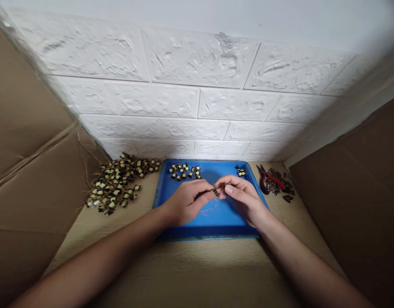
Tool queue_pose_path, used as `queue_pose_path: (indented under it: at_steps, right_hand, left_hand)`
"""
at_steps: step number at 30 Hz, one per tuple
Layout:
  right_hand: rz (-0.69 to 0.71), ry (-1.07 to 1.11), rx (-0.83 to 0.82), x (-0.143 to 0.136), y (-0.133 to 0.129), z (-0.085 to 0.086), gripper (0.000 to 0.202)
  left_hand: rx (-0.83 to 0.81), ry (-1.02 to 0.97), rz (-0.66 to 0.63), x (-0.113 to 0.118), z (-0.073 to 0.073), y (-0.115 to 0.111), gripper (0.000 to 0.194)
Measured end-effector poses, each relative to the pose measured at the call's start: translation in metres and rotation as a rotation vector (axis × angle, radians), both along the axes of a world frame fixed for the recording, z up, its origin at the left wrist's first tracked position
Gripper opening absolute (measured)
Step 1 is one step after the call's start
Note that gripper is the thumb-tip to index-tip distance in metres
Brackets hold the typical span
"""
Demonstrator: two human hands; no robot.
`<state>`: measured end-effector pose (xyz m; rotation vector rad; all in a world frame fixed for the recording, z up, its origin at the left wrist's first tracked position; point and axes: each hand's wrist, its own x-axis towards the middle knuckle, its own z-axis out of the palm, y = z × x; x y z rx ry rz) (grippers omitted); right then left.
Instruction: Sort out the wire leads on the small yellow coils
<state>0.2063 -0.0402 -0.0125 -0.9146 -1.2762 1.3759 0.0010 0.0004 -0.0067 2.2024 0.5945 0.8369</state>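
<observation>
Since the left hand [185, 202] covers most of it, the small part [215, 193] pinched there, over the middle of the tray [209, 238], is hard to make out. Whether the right hand [243, 195], loosely curled just beside it, grips anything, I cannot tell. Forearms [119, 252] partly hide the tray's left and right edges; table [216, 267] room runs along its near edge.

A small dark component [215, 193] with a yellowish edge, its finer details too small to tell, slants above the middle of the blue tray [209, 232], pinched between the left hand's fingers [205, 198].
</observation>
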Motion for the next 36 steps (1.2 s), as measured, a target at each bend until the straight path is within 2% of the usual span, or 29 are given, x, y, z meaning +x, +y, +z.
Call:
queue_pose_path:
  at_steps: [5,8,21,36]
  right_hand:
    - [-0.033,-0.079,0.018,-0.0021,-0.0012,0.0055,0.010]
    - [-0.043,-0.097,0.034,-0.0028,-0.0002,0.0061,0.012]
    - [0.029,-0.121,0.013,0.0005,-0.0014,0.0048,0.015]
    - [0.096,-0.066,-0.025,-0.0030,-0.0027,0.0086,0.020]
  left_hand:
    - [0.011,0.018,0.012,0.0002,-0.0025,0.0006,0.022]
    - [0.022,0.025,0.018,0.0006,-0.0030,0.0003,0.022]
    - [0.061,0.070,-0.041,-0.0019,-0.0057,-0.0007,0.024]
    - [-0.012,0.033,-0.102,-0.0024,0.0018,-0.0028,0.027]
